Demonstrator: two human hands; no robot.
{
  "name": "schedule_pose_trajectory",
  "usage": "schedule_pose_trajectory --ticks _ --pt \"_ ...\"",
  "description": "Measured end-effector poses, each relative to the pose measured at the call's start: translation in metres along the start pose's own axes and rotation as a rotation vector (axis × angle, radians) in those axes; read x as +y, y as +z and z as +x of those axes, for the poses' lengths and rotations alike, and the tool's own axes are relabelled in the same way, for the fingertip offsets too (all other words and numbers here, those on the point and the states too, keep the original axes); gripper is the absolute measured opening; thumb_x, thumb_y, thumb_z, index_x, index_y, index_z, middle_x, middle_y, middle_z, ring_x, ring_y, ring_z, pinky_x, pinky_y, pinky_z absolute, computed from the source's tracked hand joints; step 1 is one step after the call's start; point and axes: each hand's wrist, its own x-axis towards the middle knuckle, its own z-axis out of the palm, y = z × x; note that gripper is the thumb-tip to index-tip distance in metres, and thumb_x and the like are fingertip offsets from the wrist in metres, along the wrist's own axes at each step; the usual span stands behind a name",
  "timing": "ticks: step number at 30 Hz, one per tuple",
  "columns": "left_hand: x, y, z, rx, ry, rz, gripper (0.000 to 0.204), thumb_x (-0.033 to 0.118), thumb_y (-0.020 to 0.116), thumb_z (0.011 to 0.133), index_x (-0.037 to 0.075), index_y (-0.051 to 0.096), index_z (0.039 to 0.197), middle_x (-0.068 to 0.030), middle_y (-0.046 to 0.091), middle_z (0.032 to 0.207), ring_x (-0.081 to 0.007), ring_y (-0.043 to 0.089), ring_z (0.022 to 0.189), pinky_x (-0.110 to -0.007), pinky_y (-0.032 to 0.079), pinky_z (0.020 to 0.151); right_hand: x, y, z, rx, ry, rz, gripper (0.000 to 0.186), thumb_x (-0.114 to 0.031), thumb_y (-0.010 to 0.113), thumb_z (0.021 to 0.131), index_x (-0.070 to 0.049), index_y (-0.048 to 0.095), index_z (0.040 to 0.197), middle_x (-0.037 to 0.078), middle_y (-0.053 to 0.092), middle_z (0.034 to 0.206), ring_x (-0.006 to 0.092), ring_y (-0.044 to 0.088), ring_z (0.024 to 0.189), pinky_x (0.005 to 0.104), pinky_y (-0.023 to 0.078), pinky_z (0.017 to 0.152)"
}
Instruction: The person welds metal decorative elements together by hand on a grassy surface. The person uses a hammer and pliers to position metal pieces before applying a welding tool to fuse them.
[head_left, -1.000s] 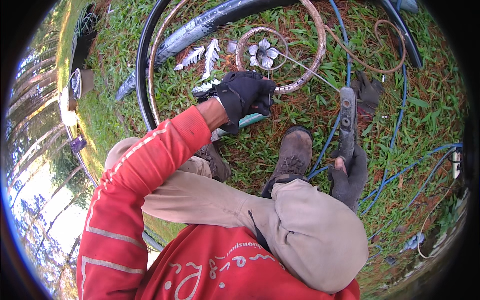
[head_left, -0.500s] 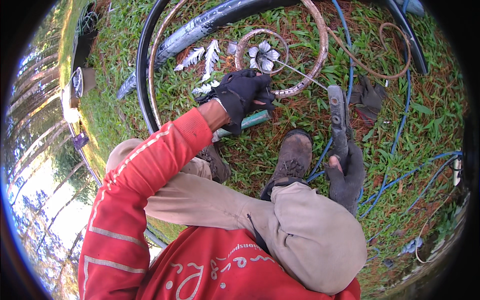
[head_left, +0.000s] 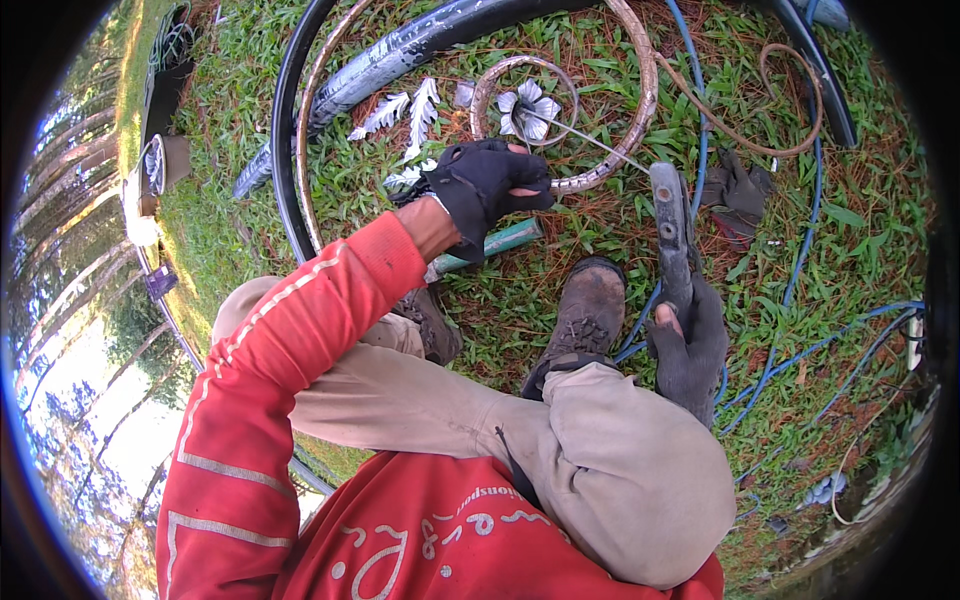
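Observation:
My right hand (head_left: 692,350), in a dark glove with the thumb bare at its tip, grips a welding electrode holder (head_left: 672,235). From its jaw a thin welding rod (head_left: 600,145) slants up and left to a silvery metal flower (head_left: 535,108). The flower lies inside a rusty scroll of bent metal (head_left: 648,85). Just below the scroll, my left hand (head_left: 490,188) is closed, in a black glove with some bare fingers showing. Whatever it pinches, if anything, is hidden. Under the left wrist lies a green tube (head_left: 512,238).
Silvery metal leaves (head_left: 422,112) lie on the grass left of the flower. Behind runs a thick pipe with flaking paint (head_left: 380,68). A loose dark glove (head_left: 740,190) and blue cables (head_left: 790,290) lie at the right. My boot (head_left: 588,305) stands between the hands.
The electrode holder has shifted slightly left and up, its rod reaching across the flower. My left hand has turned a little, with its fingers still curled.

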Motion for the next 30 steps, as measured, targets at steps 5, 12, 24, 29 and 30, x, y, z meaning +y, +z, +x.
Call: schedule_pose_trajectory --ticks 5,12,24,29,30 --pt "-0.024 -0.024 0.021 -0.182 0.548 0.755 0.013 0.004 0.076 0.104 -0.006 0.074 0.112 -0.0157 0.077 0.104 -0.0276 0.079 0.095 -0.044 0.072 0.092 0.007 0.003 0.002 0.006 -0.039 -0.018 0.050 -0.015 0.077 0.102 0.001 0.061 0.147 0.009 0.070 0.102 0.0147 0.064 0.085 0.0325 0.052 0.078" --pt "-0.011 -0.009 0.010 -0.057 0.258 0.514 0.010 0.006 0.076 0.104 -0.004 0.076 0.107 -0.0150 0.077 0.101 -0.0275 0.080 0.100 -0.045 0.072 0.094 0.008 0.005 0.004 0.000 -0.070 0.001 0.045 -0.015 0.075 0.104 -0.002 0.062 0.145 0.001 0.066 0.094 0.0093 0.058 0.075 0.0294 0.045 0.065" --pt "-0.015 -0.023 0.008 -0.176 0.873 1.347 0.014 0.015 0.085 0.092 0.018 0.082 0.106 -0.0019 0.077 0.096 -0.0175 0.077 0.094 -0.037 0.063 0.091 -0.001 -0.003 -0.002 -0.023 0.004 0.140 0.048 -0.018 0.080 0.102 0.002 0.062 0.142 0.009 0.071 0.105 0.0144 0.063 0.092 0.0333 0.053 0.082" --pt "-0.020 -0.025 0.016 -0.155 0.604 0.884 0.008 0.003 0.078 0.103 -0.005 0.079 0.106 -0.0121 0.078 0.105 -0.0196 0.079 0.096 -0.034 0.070 0.093 -0.002 0.000 0.000 0.050 -0.049 0.061 0.051 -0.020 0.081 0.102 0.001 0.061 0.144 0.008 0.070 0.105 0.0135 0.063 0.093 0.0324 0.053 0.084" --pt "-0.020 -0.021 0.015 -0.162 0.591 0.875 0.009 0.002 0.077 0.103 -0.007 0.078 0.105 -0.0124 0.077 0.104 -0.0206 0.079 0.096 -0.036 0.071 0.093 -0.001 -0.001 -0.001 0.025 -0.017 0.041 0.051 -0.020 0.081 0.102 0.002 0.061 0.144 0.009 0.070 0.106 0.0141 0.063 0.093 0.0327 0.054 0.085"
